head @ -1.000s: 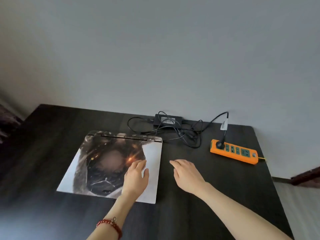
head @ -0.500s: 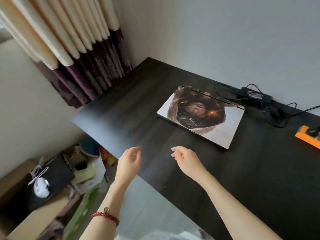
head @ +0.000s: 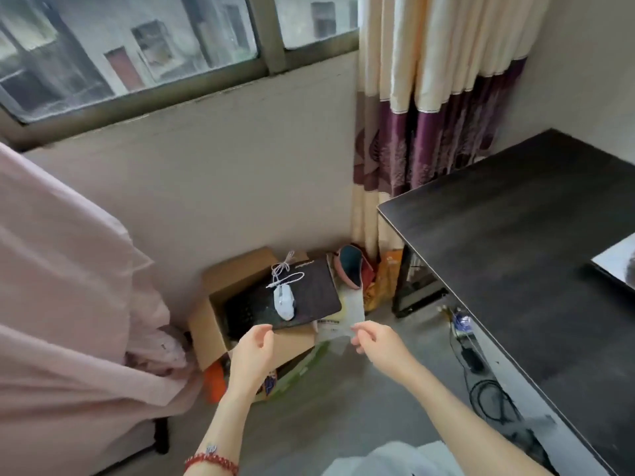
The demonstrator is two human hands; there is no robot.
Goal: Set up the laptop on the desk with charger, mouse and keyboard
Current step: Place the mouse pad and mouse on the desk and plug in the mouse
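Both hands, left [head: 252, 348] & right [head: 376, 341], loose & empty over floor box [head: 213, 324], white mouse [head: 284, 301] at 12 o'clock, table [head: 515, 235] at 2.

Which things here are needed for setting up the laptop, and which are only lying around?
Needed: white mouse on the mouse pad; keyboard in the cardboard box; laptop on the desk.

Lying around: curtain, pink cloth, slipper, floor cables.
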